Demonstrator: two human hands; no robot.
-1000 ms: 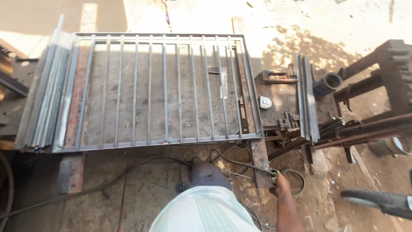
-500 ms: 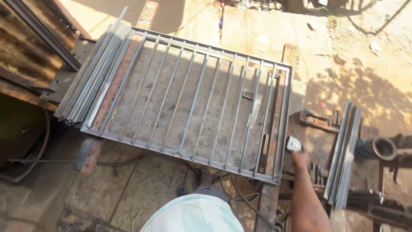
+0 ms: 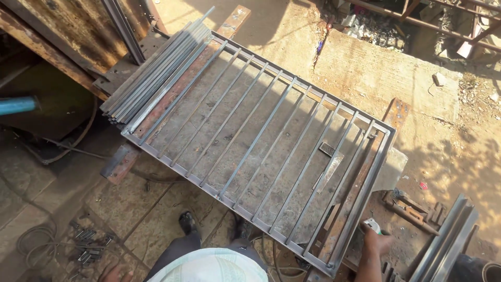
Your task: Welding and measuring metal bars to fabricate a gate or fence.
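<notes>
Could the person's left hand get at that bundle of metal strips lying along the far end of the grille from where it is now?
Probably not without stepping over: the left hand hangs low by the person's leg, and the whole grille lies between it and the bundle of strips.

A person stands over a steel window grille (image 3: 261,151) lying flat on a metal workbench (image 3: 125,159), right hand (image 3: 377,241) closed around a small white-and-green tool (image 3: 371,225) just beside the grille's near right corner. Loose steel bars (image 3: 156,75) are stacked along the grille's left edge; the left hand (image 3: 116,272) hangs low at the picture's bottom edge.
</notes>
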